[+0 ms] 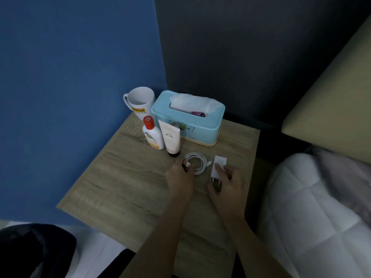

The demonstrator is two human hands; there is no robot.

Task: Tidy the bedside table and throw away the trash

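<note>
On the wooden bedside table [124,177] lies a coiled white charging cable [198,163]. My left hand [179,177] pinches the cable's plug end at the coil's left side. Just right of the coil, a white charger block [217,167] with its prongs pointing toward me is held by the fingers of my right hand [226,185]. Behind them stand a white tube [170,137], a white bottle with a red cap [152,135], a white mug [139,102] and a light blue tissue box [190,125].
The table sits in a corner between a blue wall [80,77] and a dark wall [251,57]. A bed with a white quilt [313,213] and a beige headboard [331,109] is close on the right. Dark cloth [36,249] lies at the lower left.
</note>
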